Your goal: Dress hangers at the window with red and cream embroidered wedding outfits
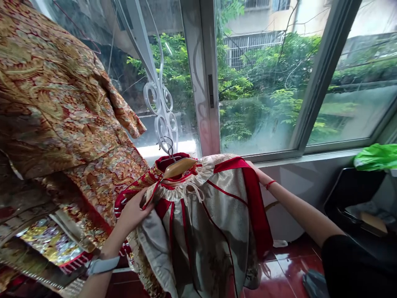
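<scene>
A silver-grey cape (214, 223) with red trim and a gathered, tied white collar hangs in front of me around a wooden hanger (180, 167). The hanger's metal hook rises toward a white scrolled rack. Under the cape shows a red garment (136, 188) with gold and sequin decoration. My left hand (135, 211), with a pale band on the wrist, is closed on the cape's edge beside the collar. At the far shoulder my right hand (256, 171) holds out the cape's side by its wide red border; its fingertips are hidden behind the cloth.
A gold-and-red brocade robe (58, 95) hangs close on the left. The white scrolled metal rack (159, 103) stands before the sliding window (263, 103). At right are a green plastic bag (376, 157) and a black chair (344, 190). Red tiles (279, 273) cover the floor.
</scene>
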Demonstrator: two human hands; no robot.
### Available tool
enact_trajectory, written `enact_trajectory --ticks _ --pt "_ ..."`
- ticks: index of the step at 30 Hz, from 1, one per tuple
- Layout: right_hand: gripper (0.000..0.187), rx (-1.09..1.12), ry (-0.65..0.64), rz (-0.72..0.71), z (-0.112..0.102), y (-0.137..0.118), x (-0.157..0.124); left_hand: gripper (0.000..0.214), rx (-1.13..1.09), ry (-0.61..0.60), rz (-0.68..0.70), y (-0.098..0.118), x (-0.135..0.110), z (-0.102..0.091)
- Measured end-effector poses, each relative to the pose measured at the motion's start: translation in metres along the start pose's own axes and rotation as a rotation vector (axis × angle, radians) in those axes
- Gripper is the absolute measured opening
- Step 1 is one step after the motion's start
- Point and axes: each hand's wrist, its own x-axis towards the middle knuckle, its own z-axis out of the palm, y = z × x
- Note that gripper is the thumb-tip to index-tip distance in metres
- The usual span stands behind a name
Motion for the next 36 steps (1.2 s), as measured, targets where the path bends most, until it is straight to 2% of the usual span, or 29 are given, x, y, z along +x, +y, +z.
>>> enact_trajectory --ticks 2,4,6,8,10,12,14,15,17,18,20,22,24,27,29,31,33,36 --pt "0.032 0.054 -0.03 0.017 -0.002 0.0 -0.001 0.063 -0.007 -0.002 -0.004 -0.002 0.001 0.0" --pt "0.033 0.11 -0.085 0.007 -0.014 -0.004 0.0 0.062 0.005 0.001 -0.007 -0.003 0.001 0.001" --pt "0.036 0.189 -0.242 -0.008 -0.033 -0.01 0.002 0.06 0.054 0.04 -0.036 0.002 -0.002 0.003" --pt "0.04 0.269 -0.441 -0.006 -0.052 -0.019 0.004 0.062 0.113 0.134 -0.071 0.016 -0.008 0.007" --pt "0.043 0.3 -0.539 0.004 -0.061 -0.028 0.005 0.068 0.163 0.29 -0.046 0.043 -0.014 0.012" --pt "0.036 0.28 -0.494 -0.022 -0.059 -0.038 0.006 0.071 0.199 0.438 0.106 0.083 -0.015 0.019" --pt "0.026 0.229 -0.357 -0.09 -0.049 -0.047 0.008 0.062 0.22 0.481 0.364 0.133 -0.006 0.027" --pt "0.023 0.193 -0.271 -0.132 -0.044 -0.05 0.009 0.058 0.224 0.446 0.512 0.158 0.002 0.032" --pt "0.019 0.083 -0.095 -0.217 -0.035 -0.05 0.009 0.053 0.251 0.309 0.712 0.202 0.023 0.043" --pt "0.017 0.01 -0.008 -0.259 -0.034 -0.048 0.008 0.052 0.279 0.241 0.775 0.219 0.034 0.049" --pt "0.012 -0.147 0.151 -0.333 -0.034 -0.038 0.003 0.047 0.351 0.151 0.786 0.24 0.053 0.059" --pt "0.009 -0.26 0.256 -0.365 -0.038 -0.03 0.001 0.048 0.417 0.116 0.758 0.245 0.064 0.066" --pt "0.008 -0.275 0.31 -0.331 -0.038 -0.033 0.005 0.051 0.447 0.115 0.767 0.241 0.067 0.07" --pt "0.008 -0.223 0.387 -0.296 -0.031 -0.067 0.025 0.047 0.447 0.147 0.776 0.232 0.066 0.075" --pt "0.008 -0.22 0.394 -0.389 -0.027 -0.096 0.038 0.046 0.453 0.158 0.739 0.228 0.066 0.079" --pt "0.009 -0.263 0.349 -0.525 -0.027 -0.111 0.042 0.048 0.461 0.157 0.692 0.227 0.068 0.083" --pt "0.012 -0.327 0.314 -0.607 -0.033 -0.102 0.033 0.049 0.463 0.165 0.655 0.227 0.072 0.088" --pt "0.015 -0.412 0.325 -0.614 -0.041 -0.054 0.001 0.046 0.46 0.172 0.62 0.226 0.076 0.094"
